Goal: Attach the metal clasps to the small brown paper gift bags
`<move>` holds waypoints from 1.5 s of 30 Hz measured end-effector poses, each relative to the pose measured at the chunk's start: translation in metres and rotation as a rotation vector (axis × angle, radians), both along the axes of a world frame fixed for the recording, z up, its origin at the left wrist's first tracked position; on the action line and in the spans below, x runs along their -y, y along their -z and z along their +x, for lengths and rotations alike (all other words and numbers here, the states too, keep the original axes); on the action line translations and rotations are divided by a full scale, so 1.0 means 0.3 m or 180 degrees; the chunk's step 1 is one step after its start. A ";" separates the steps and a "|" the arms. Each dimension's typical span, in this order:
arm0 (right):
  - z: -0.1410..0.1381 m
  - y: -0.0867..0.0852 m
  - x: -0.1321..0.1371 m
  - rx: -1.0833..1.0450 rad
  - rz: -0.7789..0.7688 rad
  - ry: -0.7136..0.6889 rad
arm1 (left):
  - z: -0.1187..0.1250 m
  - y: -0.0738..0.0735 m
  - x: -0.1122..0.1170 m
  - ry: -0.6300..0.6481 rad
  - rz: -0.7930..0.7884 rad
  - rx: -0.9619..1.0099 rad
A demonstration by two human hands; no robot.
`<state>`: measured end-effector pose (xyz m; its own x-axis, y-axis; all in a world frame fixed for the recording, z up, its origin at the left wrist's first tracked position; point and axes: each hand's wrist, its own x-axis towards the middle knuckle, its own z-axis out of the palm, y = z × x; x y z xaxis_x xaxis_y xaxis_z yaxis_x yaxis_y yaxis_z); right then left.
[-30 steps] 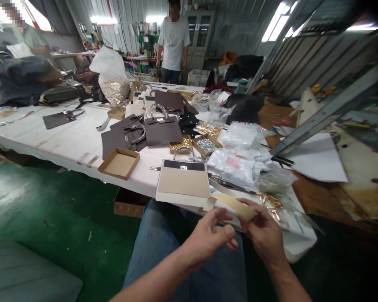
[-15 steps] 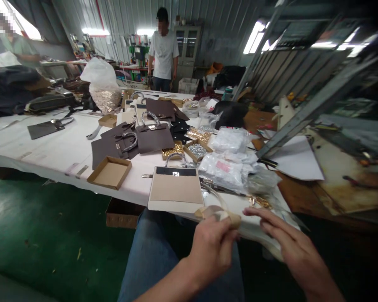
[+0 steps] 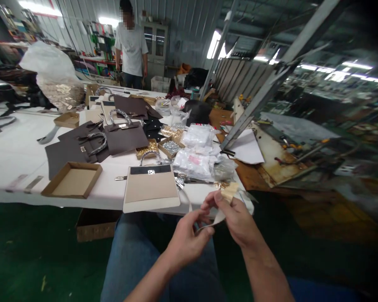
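The tan strap (image 3: 219, 213) hangs between the two hands, just off the near edge of the table (image 3: 15, 155) and above the person's jeans (image 3: 135, 260). The right hand (image 3: 237, 219) pinches its upper end between thumb and fingers. The left hand (image 3: 186, 243), a little nearer and to the left, closes its fingertips on the lower end. The strap is a narrow, pale beige strip. It looks thicker and squared at the top and bends in a loose curve down towards the left hand.

Just left of the hands, flat on the table edge, lies a beige bag panel (image 3: 151, 191) with a black band and a small metal clasp along its far side. An open cardboard tray (image 3: 72, 180) sits further left. Beyond these lie dark brown bag panels (image 3: 126, 138) with curved handles, and two small boxes, one of gold fittings (image 3: 146, 149) and one of silver fittings (image 3: 170, 146). Clear plastic packets (image 3: 193, 161) are heaped just beyond the right hand, with loose metal parts between them and the strap. A slanted metal beam (image 3: 271, 86) rises to the right. A cardboard box (image 3: 96, 224) stands on the green floor under the table. At the far end a person in a white T-shirt (image 3: 131, 48) stands, and a big white sack (image 3: 48, 69) sits far left.
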<state>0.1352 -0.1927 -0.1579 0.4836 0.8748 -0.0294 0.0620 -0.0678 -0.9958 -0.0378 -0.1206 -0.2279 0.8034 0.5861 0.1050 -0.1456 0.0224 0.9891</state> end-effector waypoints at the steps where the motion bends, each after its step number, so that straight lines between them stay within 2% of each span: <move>1: -0.021 0.015 -0.002 -0.0083 -0.0008 0.0003 | 0.001 -0.003 -0.009 0.0078 -0.0294 0.0218; 4: -0.084 0.026 -0.016 -0.0094 0.0066 -0.0158 | 0.013 -0.025 -0.030 0.0357 -0.1178 0.0841; 6: -0.118 0.010 -0.033 0.0300 0.0183 -0.0129 | 0.023 -0.041 -0.030 0.0459 -0.1552 0.0863; 9: -0.150 -0.014 -0.056 0.1124 0.0400 0.0208 | 0.026 -0.050 -0.006 0.0698 -0.1647 0.0503; 12: -0.153 -0.003 -0.044 0.1425 0.0382 0.0394 | 0.013 -0.039 0.021 0.0853 -0.1774 0.0333; 14: -0.141 0.012 -0.004 0.1586 0.0290 0.0497 | 0.000 -0.025 0.024 0.0706 -0.1727 0.0424; 15: -0.133 0.013 0.023 0.1752 0.0281 0.0697 | -0.008 -0.018 0.019 0.0536 -0.1649 0.0480; 18: -0.116 -0.018 0.099 0.2782 0.0769 0.1801 | -0.028 0.004 -0.011 -0.0064 -0.1389 0.0467; 19: -0.114 -0.037 0.114 0.3200 0.0985 0.1934 | -0.032 0.009 -0.019 -0.0185 -0.1331 0.0430; 20: -0.114 -0.058 0.121 0.3550 0.1121 0.1794 | -0.036 0.012 -0.025 -0.0256 -0.1273 0.0403; 21: -0.116 -0.074 0.122 0.3755 0.1134 0.1451 | -0.038 0.013 -0.027 -0.0305 -0.1207 0.0399; 22: -0.120 -0.085 0.117 0.3742 0.1006 0.1025 | -0.040 0.011 -0.025 -0.0345 -0.1141 0.0411; 24: -0.129 -0.078 0.100 0.3111 0.0508 0.0392 | -0.044 0.000 -0.013 -0.0413 -0.1034 0.0450; 26: -0.138 -0.040 0.086 0.2229 0.0227 0.0253 | -0.052 -0.017 0.002 -0.0449 -0.0943 0.0485; 28: -0.146 0.007 0.082 0.1729 0.0152 0.0164 | -0.064 -0.033 0.013 -0.0411 -0.0863 0.0481; 32: -0.176 0.057 0.079 0.1818 0.0204 0.0160 | -0.084 -0.041 0.020 -0.0406 -0.0785 0.0355; 36: -0.220 0.068 0.060 0.1769 0.0155 0.0401 | -0.097 -0.022 0.012 -0.1131 -0.0768 0.0098; 38: -0.248 0.082 0.044 0.1578 0.0062 0.0571 | -0.113 -0.018 0.000 -0.1478 -0.0546 0.0017; 39: -0.265 0.093 0.033 0.1465 0.0001 0.0637 | -0.124 -0.020 -0.008 -0.1521 -0.0398 0.0056; 42: -0.320 0.132 -0.007 0.1248 -0.0172 0.0762 | -0.167 -0.034 -0.031 -0.1139 -0.0120 0.0368; 45: -0.357 0.154 -0.050 0.1374 -0.0245 0.0607 | -0.207 -0.039 -0.055 -0.0825 -0.0306 0.0467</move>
